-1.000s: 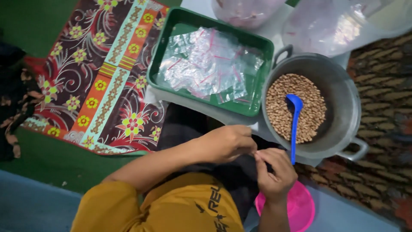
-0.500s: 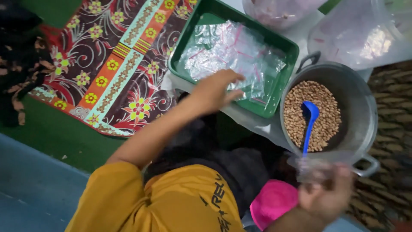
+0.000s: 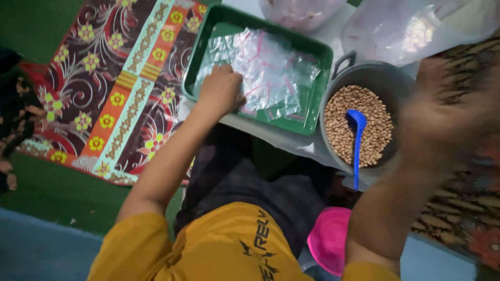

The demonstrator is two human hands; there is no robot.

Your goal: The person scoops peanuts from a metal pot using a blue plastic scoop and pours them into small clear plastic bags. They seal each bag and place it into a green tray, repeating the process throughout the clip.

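Observation:
My left hand (image 3: 221,88) reaches into a green tray (image 3: 284,128) and rests on a pile of small clear plastic bags (image 3: 271,73), fingers curled down onto one of them. My right hand (image 3: 442,114) is a blur at the right, beside and partly over the rim of a grey metal pot (image 3: 364,70). Whether it holds anything cannot be told. The pot is filled with brown beans (image 3: 341,127), and a blue spoon (image 3: 357,140) lies in them with its handle over the near rim.
A pink bowl (image 3: 330,239) sits by my lap. Two large clear bags (image 3: 416,26) lie beyond the pot and tray. A red flowered mat (image 3: 114,88) covers the green floor at left, and a brown patterned mat (image 3: 458,208) lies at right.
My hands were together near the pot's front edge. The left hand has since reached onto the bags in the tray, while the right hand swung out and up to the right of the pot.

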